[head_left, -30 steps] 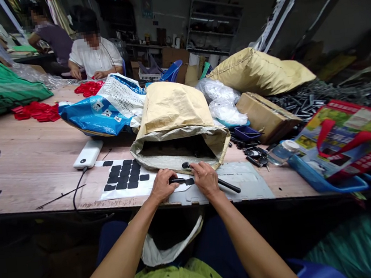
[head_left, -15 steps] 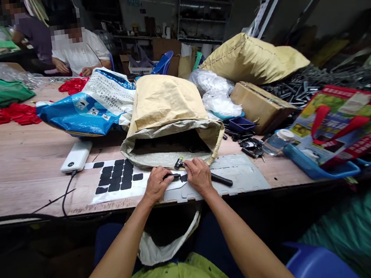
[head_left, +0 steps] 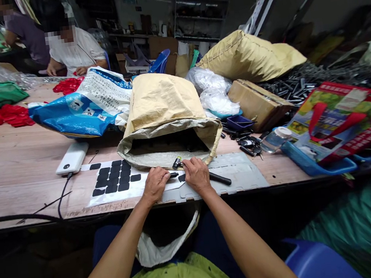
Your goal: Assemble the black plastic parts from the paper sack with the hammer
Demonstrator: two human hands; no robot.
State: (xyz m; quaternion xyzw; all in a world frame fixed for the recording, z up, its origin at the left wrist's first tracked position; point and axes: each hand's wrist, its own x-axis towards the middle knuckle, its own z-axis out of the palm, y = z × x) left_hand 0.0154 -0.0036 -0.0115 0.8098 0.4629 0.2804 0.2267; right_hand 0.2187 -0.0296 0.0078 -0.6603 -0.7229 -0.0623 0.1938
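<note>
My left hand is closed around a short black rod-like piece whose tip sticks out towards the right. In my right hand is a small hammer, its head beyond my fingers and its black handle coming out to the right. A dark patch lies between my hands, partly hidden by my right hand. Left of my left hand a white sheet carries rows of black rounded patches. Just beyond my hands, an open yellow-tan sack faces me with a dark interior.
A grey board lies under my right hand. Left are a white power bank with a cable and a blue-white bag. Right are black parts, a jar and a blue tray. Co-workers sit far left.
The view has shifted slightly, so the table things sit a little further left. Both hands keep their grip, and the tip of the black piece points less to the left hand's front.
</note>
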